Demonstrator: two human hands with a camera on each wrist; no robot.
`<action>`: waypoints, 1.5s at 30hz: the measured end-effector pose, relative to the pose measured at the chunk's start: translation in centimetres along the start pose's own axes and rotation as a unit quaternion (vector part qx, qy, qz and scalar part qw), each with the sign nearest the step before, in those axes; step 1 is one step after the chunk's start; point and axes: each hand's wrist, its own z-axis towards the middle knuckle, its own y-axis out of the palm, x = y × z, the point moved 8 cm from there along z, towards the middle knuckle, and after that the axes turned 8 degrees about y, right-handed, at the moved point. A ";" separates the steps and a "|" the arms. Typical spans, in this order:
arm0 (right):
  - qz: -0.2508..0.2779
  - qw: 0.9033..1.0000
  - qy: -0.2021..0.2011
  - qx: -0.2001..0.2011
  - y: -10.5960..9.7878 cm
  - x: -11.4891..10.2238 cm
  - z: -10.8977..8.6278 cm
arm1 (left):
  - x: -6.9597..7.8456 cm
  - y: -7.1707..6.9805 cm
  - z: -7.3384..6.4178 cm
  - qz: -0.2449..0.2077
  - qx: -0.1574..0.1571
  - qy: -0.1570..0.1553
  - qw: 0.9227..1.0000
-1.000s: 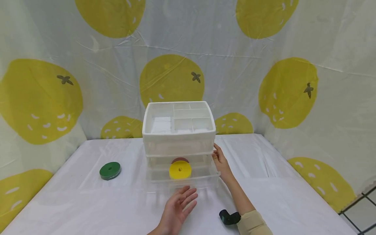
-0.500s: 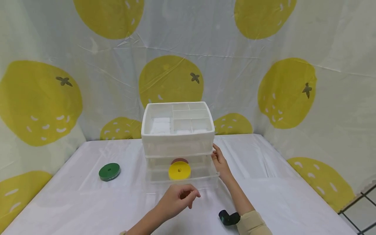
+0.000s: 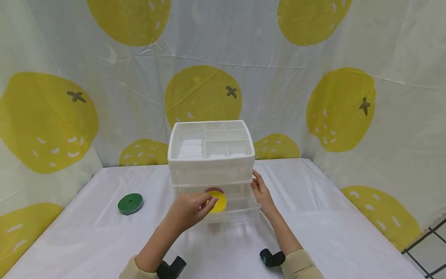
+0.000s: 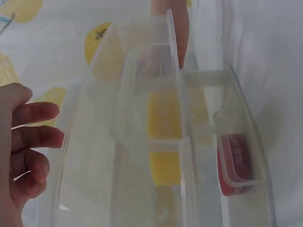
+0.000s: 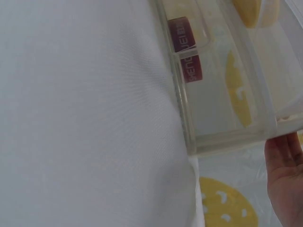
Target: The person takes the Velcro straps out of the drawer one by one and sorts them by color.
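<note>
A small drawer cabinet (image 3: pixel 211 172), white on top with clear drawers, stands on the table. One clear drawer (image 3: pixel 240 211) is pulled out with a yellow roll (image 3: pixel 220 202) in it. Below it, in the left wrist view, a red roll (image 4: pixel 235 163) shows through clear plastic. My left hand (image 3: pixel 189 207), fingers loosely curled, is in front of the cabinet and partly hides the yellow roll. Its fingertips are close to the cabinet front; contact is unclear. My right hand (image 3: pixel 262 193) rests against the cabinet's right side, fingers extended.
A green roll (image 3: pixel 130 204) lies flat on the white table cover (image 3: pixel 87 248), left of the cabinet. A lemon-print curtain (image 3: pixel 271 89) hangs behind and at the sides. Black wrist devices (image 3: pixel 271 258) sit by the sleeves.
My left hand has turned from palm-up below the pulled-out drawer to knuckles-up, and has risen in front of the yellow roll. The right hand has stayed at the cabinet's side.
</note>
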 end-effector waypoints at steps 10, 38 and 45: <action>-0.009 1.000 -0.015 0.010 0.2 2.0 1.2 | -3.0 2.6 -0.5 -0.051 -0.155 -0.075 0.984; -0.005 1.000 -0.004 0.010 0.1 2.4 1.4 | -4.3 6.9 -1.9 -0.204 -0.366 -0.126 0.899; -0.008 0.999 -0.027 0.014 0.1 2.3 1.3 | -4.0 7.0 -2.0 -0.205 -0.372 -0.114 0.898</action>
